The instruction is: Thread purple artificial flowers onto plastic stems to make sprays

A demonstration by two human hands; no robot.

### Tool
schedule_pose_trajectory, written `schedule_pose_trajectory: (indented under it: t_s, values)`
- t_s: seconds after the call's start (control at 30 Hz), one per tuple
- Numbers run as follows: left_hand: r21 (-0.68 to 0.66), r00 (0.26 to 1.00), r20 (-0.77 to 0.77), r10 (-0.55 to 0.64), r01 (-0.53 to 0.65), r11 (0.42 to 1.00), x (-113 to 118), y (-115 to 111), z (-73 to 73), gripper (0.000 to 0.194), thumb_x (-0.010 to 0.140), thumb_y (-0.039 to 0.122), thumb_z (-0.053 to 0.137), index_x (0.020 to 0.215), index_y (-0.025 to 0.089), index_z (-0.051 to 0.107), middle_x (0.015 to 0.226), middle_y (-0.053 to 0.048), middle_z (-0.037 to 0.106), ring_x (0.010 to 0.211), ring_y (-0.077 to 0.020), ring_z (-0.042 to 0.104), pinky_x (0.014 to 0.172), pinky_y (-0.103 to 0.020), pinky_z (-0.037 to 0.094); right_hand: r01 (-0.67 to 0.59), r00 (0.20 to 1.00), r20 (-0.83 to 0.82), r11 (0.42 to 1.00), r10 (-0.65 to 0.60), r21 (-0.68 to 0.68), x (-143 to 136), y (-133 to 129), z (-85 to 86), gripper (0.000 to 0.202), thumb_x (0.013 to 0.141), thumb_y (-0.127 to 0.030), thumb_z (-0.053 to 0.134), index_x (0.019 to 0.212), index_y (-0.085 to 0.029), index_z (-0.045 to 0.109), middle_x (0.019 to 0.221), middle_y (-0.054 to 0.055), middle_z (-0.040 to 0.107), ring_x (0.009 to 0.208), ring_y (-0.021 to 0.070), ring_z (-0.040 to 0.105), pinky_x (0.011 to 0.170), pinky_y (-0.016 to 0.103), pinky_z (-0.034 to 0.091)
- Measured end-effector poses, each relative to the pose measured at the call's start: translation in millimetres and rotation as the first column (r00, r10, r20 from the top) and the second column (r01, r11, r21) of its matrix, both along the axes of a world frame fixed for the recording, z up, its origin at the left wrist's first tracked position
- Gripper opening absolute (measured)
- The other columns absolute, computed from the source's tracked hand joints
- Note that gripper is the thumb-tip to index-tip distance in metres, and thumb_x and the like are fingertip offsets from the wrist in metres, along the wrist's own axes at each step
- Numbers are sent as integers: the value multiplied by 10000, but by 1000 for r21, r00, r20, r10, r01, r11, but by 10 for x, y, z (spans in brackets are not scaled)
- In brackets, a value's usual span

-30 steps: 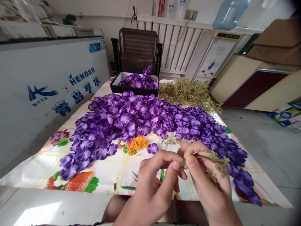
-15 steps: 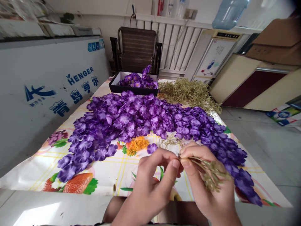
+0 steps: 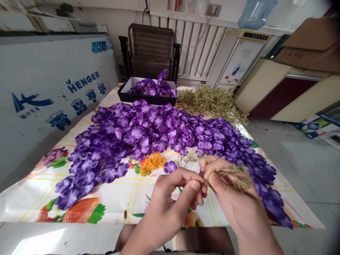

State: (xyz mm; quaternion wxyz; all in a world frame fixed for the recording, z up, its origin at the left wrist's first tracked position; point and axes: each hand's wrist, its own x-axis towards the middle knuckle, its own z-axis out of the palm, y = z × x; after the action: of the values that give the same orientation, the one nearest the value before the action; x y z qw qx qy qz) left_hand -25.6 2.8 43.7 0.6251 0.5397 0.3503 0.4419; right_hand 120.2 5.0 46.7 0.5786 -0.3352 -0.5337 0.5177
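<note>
My right hand (image 3: 231,187) grips a small bunch of green-brown stems (image 3: 237,179), whose tops fan out over the palm. Thumb and forefinger of my left hand (image 3: 176,198) are pinched at the stem ends, touching the right fingertips; what they pinch is too small to make out. Beyond both hands, a wide band of purple petals (image 3: 148,131) curves over the flowered tablecloth (image 3: 114,202). A small heap of orange flower centres (image 3: 152,163) and one single purple petal (image 3: 170,166) lie just ahead of my left hand.
At the table's far edge stands a black box (image 3: 146,98) with purple flowers inside. A pile of green stems (image 3: 212,101) lies to its right. Behind is a brown chair (image 3: 152,46); a white freezer (image 3: 53,78) flanks the left side.
My right hand has turned, its fingers now more curled around the stems, and the bunch shows less and sits higher. The view has shifted slightly.
</note>
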Motion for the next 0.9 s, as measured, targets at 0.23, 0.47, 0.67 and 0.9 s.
schedule_pose_trajectory:
  t_s: [0.23,0.47,0.67,0.9]
  values:
    - [-81,998,57,-17,22,996,11,87,-40,162,831,272,675,739,146,634,632,-6,634,539,-88,556,509,-182,468,-125,988,-96,990,118,-70,45,-1,17,139,911,-210,555,821,-210,659,801,5,537,641,131,546,560,270,473]
    - [-110,986,154,-70,87,990,30,158,-47,103,820,204,691,741,146,660,627,17,628,550,-57,571,534,-137,480,-175,971,-185,978,152,-110,54,34,29,136,901,-204,579,825,-210,691,804,6,527,601,121,553,556,291,491]
    - [-110,979,192,-72,94,989,38,163,-58,101,822,190,686,734,145,664,616,19,626,538,-51,569,528,-131,485,-211,960,-218,966,176,-148,62,44,-3,130,890,-241,603,790,-201,675,804,9,512,684,132,549,571,270,471]
    - [-81,981,186,-56,72,994,26,162,-58,97,825,171,677,734,139,662,621,14,620,539,-52,566,531,-132,485,-212,955,-242,966,173,-149,47,76,-55,130,878,-251,621,771,-195,671,784,2,517,675,124,553,541,251,458]
